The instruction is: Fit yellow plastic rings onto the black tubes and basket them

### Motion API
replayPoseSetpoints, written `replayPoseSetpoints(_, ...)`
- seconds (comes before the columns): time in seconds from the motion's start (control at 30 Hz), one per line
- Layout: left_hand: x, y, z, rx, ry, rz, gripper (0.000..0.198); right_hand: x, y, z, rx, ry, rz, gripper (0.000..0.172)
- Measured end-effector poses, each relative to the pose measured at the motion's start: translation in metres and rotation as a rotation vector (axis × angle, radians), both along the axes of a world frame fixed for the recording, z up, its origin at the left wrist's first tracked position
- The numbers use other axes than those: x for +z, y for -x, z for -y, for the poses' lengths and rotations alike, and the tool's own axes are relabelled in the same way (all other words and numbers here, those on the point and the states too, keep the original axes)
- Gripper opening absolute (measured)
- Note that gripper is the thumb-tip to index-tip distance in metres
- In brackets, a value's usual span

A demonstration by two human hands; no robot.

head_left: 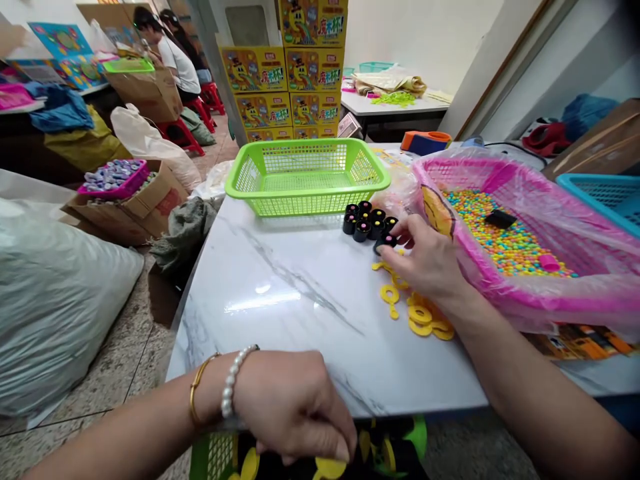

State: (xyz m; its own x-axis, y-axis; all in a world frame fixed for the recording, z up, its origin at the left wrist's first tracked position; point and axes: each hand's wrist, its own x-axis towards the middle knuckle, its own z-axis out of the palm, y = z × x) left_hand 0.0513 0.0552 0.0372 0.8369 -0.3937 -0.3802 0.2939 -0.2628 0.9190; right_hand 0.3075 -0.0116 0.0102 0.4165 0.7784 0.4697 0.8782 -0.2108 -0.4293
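My right hand (430,260) has its thumb and fingers around a small black cup (385,243) with a pink candy-like dot inside. The cup is at the near edge of a cluster of similar black cups (362,231) holding pink or yellow dots. Flat yellow ring-shaped plastic pieces with tabs (390,295) lie on the table just below that hand. My left hand (295,400) is closed over a green basket (220,453) below the table edge. Its thumb presses a yellow plastic piece (330,468). Black and yellow parts fill this basket, partly hidden by the hand.
A light green basket (310,203) stands at the back of the marble-patterned table (270,320). On the right, a pink plastic-lined basket (480,267) holds colourful candy balls (505,233). Yellow cartons (260,70) are stacked behind. A white sack (60,300) stands at left; people sit further back.
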Motion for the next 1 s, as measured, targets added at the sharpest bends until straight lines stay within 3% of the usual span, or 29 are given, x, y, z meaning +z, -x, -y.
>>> replayPoseSetpoints(0.1, -0.008, 0.002, 0.008, -0.17, -0.176, 0.277, 0.017, 0.005, 0.03, 0.007, 0.319, 0.04, -0.045, 0.019)
replayPoseSetpoints(0.2, -0.02, 0.006, 0.014, -0.25, -0.338, 0.364, 0.016, 0.003, 0.048, 0.01, 0.548, 0.155, -0.034, 0.023)
replayPoseSetpoints(0.27, -0.024, 0.008, 0.016, -0.233, -0.384, 0.373, 0.025, 0.003, 0.048, 0.014, 0.584, 0.211, -0.007, 0.027)
replayPoseSetpoints(0.37, -0.024, 0.006, 0.015, -0.126, -0.322, 0.38, 0.029, 0.011, 0.037, 0.022, 0.47, 0.274, 0.063, 0.022)
replayPoseSetpoints(0.43, -0.02, 0.002, 0.012, 0.109, -0.272, 0.38, 0.012, 0.017, 0.029, 0.029, 0.336, 0.343, 0.15, 0.025)
replayPoseSetpoints(0.57, -0.02, -0.012, -0.005, 0.887, -0.456, 0.497, 0.028, 0.019, 0.02, 0.037, 0.182, 0.551, 0.308, 0.031)
replayPoseSetpoints(0.6, -0.022, -0.015, -0.01, 1.019, -0.514, 0.538, 0.029, 0.017, 0.02, 0.037, 0.167, 0.607, 0.34, 0.031)
replayPoseSetpoints(0.67, -0.029, -0.023, -0.018, 1.124, -0.585, 0.581, 0.038, 0.013, 0.021, 0.037, 0.169, 0.689, 0.38, 0.028)
replayPoseSetpoints(0.73, -0.036, -0.03, -0.023, 1.065, -0.616, 0.595, 0.059, 0.01, 0.022, 0.037, 0.214, 0.73, 0.38, 0.02)
replayPoseSetpoints(0.8, -0.042, -0.035, -0.025, 0.944, -0.647, 0.616, 0.066, 0.009, 0.025, 0.036, 0.265, 0.729, 0.346, 0.011)
replayPoseSetpoints(0.87, -0.045, -0.038, -0.025, 0.85, -0.682, 0.647, 0.052, 0.007, 0.028, 0.036, 0.256, 0.698, 0.31, 0.011)
replayPoseSetpoints(0.93, -0.047, -0.039, -0.024, 0.803, -0.709, 0.67, 0.038, 0.006, 0.03, 0.035, 0.203, 0.67, 0.291, 0.022)
replayPoseSetpoints(1.0, -0.047, -0.038, -0.024, 0.78, -0.717, 0.676, 0.035, 0.004, 0.031, 0.034, 0.169, 0.671, 0.283, 0.027)
